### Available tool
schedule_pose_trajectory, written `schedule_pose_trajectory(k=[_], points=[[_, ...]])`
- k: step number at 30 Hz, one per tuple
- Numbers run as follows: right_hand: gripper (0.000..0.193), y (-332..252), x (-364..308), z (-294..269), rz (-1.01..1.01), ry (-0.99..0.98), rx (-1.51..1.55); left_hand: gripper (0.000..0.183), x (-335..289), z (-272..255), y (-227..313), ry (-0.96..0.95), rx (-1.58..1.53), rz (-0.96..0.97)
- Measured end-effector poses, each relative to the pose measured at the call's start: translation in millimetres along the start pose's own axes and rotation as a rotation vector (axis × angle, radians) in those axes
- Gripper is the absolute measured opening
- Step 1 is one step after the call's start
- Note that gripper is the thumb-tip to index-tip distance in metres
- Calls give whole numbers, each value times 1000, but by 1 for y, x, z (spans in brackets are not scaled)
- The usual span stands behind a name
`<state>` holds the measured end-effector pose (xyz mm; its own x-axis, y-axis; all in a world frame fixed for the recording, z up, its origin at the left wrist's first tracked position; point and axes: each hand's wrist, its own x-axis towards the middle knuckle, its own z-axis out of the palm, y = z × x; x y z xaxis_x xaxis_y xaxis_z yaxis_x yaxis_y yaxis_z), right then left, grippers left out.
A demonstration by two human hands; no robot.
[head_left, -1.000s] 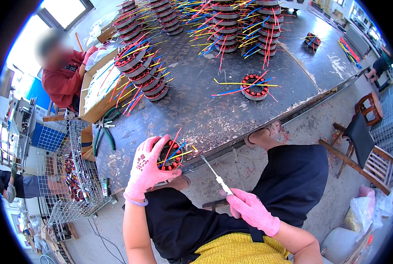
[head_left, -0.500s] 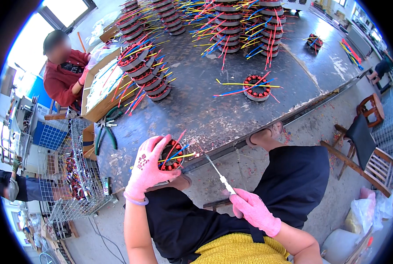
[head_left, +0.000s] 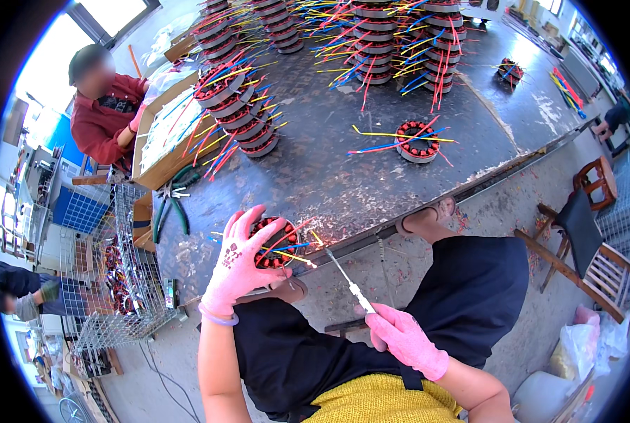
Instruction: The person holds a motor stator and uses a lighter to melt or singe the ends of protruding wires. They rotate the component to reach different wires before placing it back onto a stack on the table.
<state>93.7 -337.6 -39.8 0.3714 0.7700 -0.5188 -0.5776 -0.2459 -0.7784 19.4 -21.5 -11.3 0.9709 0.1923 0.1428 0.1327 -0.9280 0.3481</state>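
At the table's near edge, my left hand (head_left: pixel 239 264) in a pink glove is closed round the side of a motor stator (head_left: pixel 281 257), a ring with red windings. Red, blue and yellow wires stick out from it to the right. My right hand (head_left: pixel 406 338), also gloved in pink, grips a slim tool (head_left: pixel 354 287) with a white handle and long thin metal shaft; its exact kind is unclear. The shaft points up and left at the wire ends, where bright orange spots glow. Another stator (head_left: pixel 417 143) lies farther back with its wires spread.
Tall stacks of wired stators (head_left: pixel 239 120) stand along the back of the table (head_left: pixel 343 183). Green-handled pliers (head_left: pixel 173 204) lie at the left beside a cardboard box (head_left: pixel 146 151). A wire basket (head_left: pixel 128 331) with wire scraps stands below. Another person (head_left: pixel 110 106) sits across the left side.
The stator in my left hand has turned, and its wires now reach farther right. The tool has shifted slightly left. The orange glow at the wire ends has become larger.
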Motion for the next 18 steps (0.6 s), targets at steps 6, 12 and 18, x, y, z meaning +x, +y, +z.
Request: schedule_pose_trajectory(k=[6, 12, 18], points=[[38, 2, 2, 2, -12, 10, -42, 93, 3, -1, -5, -38, 15, 24], [38, 1, 2, -1, -24, 5, -104, 100, 1, 3, -10, -22, -46, -32], [39, -4, -1, 1, -11, 0, -103, 97, 0, 0, -5, -2, 52, -40]])
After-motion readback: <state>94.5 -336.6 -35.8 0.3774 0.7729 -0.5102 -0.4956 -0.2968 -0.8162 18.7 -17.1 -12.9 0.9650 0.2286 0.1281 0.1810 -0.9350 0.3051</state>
